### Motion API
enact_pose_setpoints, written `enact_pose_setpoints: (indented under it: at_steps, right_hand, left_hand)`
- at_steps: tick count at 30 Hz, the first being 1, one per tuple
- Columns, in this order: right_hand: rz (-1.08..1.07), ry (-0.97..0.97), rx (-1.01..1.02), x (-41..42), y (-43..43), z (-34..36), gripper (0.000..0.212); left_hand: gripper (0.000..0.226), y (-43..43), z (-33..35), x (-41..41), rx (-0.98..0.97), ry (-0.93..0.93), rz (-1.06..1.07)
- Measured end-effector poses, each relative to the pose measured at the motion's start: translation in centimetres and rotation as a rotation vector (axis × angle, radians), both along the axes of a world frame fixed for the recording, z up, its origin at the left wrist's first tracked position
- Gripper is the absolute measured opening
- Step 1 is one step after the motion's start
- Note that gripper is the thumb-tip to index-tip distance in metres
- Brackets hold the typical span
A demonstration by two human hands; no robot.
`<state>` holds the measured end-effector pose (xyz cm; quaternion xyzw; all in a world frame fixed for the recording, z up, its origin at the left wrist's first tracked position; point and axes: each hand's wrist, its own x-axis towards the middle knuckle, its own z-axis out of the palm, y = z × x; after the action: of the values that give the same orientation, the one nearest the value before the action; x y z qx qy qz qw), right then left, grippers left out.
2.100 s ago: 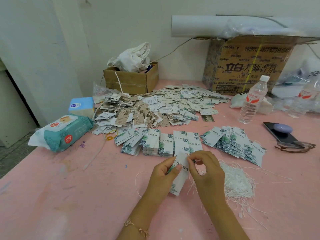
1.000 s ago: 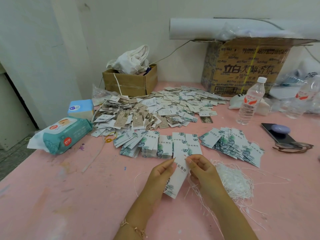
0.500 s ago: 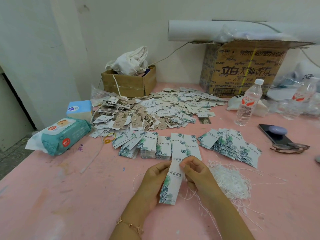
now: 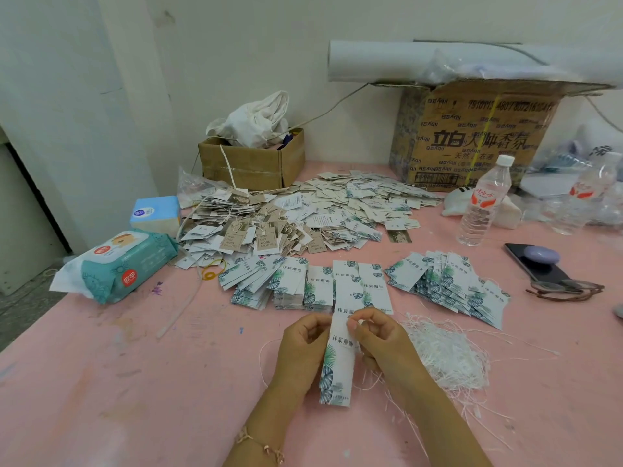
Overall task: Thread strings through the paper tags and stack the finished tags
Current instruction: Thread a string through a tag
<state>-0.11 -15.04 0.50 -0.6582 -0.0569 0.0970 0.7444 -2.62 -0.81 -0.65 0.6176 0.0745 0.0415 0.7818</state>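
A long white paper tag (image 4: 338, 362) with green leaf print stands upright between my hands near the table's front. My left hand (image 4: 300, 352) grips its left edge near the top. My right hand (image 4: 381, 342) pinches at the tag's top right corner, where a thin white string (image 4: 371, 387) hangs down behind. A tangle of loose white strings (image 4: 445, 352) lies just right of my right hand. Rows of leaf-print tags (image 4: 296, 284) lie beyond my hands, and a fanned row of tags (image 4: 451, 284) lies to the right.
A big heap of mixed tags (image 4: 303, 214) covers the pink table (image 4: 101, 382) further back. A wet-wipes pack (image 4: 124, 264) and tissue box (image 4: 156, 212) sit left. Cardboard boxes (image 4: 253, 163) stand at the wall. A water bottle (image 4: 485, 200), phone (image 4: 536, 264) and glasses (image 4: 566, 289) lie right.
The tag has come lower and more upright between my hands. My right hand has moved from the strings up to the tag's top corner. The view has tilted slightly.
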Motion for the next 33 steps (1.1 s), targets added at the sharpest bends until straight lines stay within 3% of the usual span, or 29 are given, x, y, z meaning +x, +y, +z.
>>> enact_pose_setpoints:
  at_steps: [4,8,13,22,33]
  right_hand:
    - [-0.031,0.049,0.090,0.2,-0.2,-0.3,0.015]
    - [-0.096,0.145,0.239,0.6,-0.7,-0.2,0.025]
    - [-0.173,0.109,0.293,0.8,-0.8,-0.2,0.023]
    - [-0.265,-0.139,0.088,0.4,-0.3,0.0,0.011]
    - [-0.307,-0.219,-0.064,0.0,-0.1,0.2,0.011]
  left_hand:
    - [0.004,0.4,-0.2,0.4,-0.080,-0.002,0.190]
    - [0.007,1.2,0.1,0.8,-0.270,-0.012,0.252]
    - [0.012,1.8,0.1,0.7,-0.452,-0.008,0.298]
    - [0.015,1.8,-0.2,0.5,-0.102,-0.051,0.404]
    - [0.011,1.5,-0.1,0.4,0.096,-0.143,0.420]
